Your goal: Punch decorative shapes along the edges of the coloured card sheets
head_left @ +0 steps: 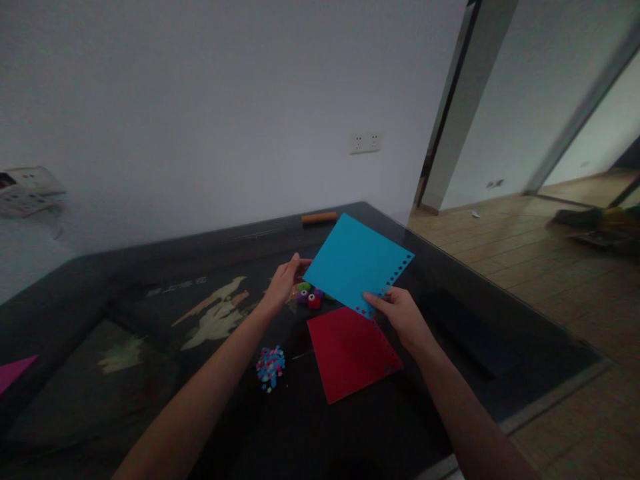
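A blue sheet of paper [357,260] with punched holes along its right and lower edges is held up at a tilt over the table. My right hand [400,313] pinches its lower right corner, thumb on top and fingers behind. At the sheet's left corner is my left hand [286,281], thumb raised and fingers stretched toward the paper, their tips partly hidden behind it; whether they touch it is unclear. Below lies a red sheet of paper [350,357], also with holes along its right side. Small hole punchers [314,301] in red, purple and green sit behind the sheets.
A pile of tiny coloured paper pieces [271,365] lies left of the red sheet. The dark table [210,427] also bears an orange-brown cylinder [319,218] at the back, a dark flat object [470,330] on the right and a pink sheet [15,373] at far left.
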Demonstrator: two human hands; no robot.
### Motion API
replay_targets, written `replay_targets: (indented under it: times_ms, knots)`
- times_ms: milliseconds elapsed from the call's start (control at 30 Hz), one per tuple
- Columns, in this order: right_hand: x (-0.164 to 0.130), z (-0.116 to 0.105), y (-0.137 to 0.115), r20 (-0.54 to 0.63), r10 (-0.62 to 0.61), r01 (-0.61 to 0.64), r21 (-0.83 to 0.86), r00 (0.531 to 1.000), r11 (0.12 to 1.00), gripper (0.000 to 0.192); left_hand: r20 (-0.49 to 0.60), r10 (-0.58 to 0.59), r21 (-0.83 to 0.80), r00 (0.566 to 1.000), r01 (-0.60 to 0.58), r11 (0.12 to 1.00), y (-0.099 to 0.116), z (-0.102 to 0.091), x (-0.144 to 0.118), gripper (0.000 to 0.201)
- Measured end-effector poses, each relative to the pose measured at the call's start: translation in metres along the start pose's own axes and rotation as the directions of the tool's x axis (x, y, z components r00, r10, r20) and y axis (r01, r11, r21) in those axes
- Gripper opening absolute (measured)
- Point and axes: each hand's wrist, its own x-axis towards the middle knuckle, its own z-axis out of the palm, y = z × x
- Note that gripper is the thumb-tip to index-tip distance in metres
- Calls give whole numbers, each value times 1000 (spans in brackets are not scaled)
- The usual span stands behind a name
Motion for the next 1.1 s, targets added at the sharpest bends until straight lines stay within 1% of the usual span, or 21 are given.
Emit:
replay_targets:
  times_ms: [33,67,133,200,267,333,400,500,567,733,800,867,933,1033,1100]
  knots:
    - [0,1,1,61,24,-23,-24,998,999,37,42,-28,-60,999,30,998,4,-5,-8,73]
    - [-1,1,2,114,49,-44,-52,992,998,38,108,-74,-146,991,89,985,7,-10,-16,70]
    - [-1,3,5,200,91,-71,-103,976,992,37,181,-119,-198,976,155,968,11,-17,-33,58]
    - [-1,4,7,258,124,-92,-131,958,987,34,211,-150,-218,966,196,956,12,-20,-50,48]
    - [0,6,9,296,141,-108,-125,945,986,34,221,-183,-248,958,236,939,10,-19,-66,43]
    - [0,6,10,299,134,-110,-95,945,989,36,221,-216,-281,951,274,920,8,-17,-81,41]
    - [2,6,12,257,105,-87,-80,961,993,36,213,-242,-310,947,300,902,8,-12,-94,41]
    - [4,3,14,185,77,-57,-114,980,992,33,221,-262,-373,939,330,867,13,-2,-111,42]
    - [4,2,15,167,80,-58,-133,983,989,33,235,-255,-408,938,333,850,19,3,-119,42]
    - [3,-3,7,118,101,-82,-161,988,984,35,236,-158,-492,959,258,831,28,8,-134,44]
    - [2,-8,1,82,111,-96,-170,990,981,36,205,-141,-500,969,227,836,28,8,-142,44]
    - [0,-15,-4,58,124,-113,-175,991,978,37,132,-130,-454,983,177,873,27,9,-152,41]
    - [-2,-24,-5,49,147,-135,-192,988,972,38,61,-92,-395,994,108,912,26,13,-162,36]
    - [-7,-35,2,40,188,-172,-246,981,954,37,-8,39,-287,999,-40,957,24,21,-174,25]
    - [-12,-40,11,31,194,-178,-277,980,944,37,-29,145,-159,989,-148,976,22,25,-178,19]
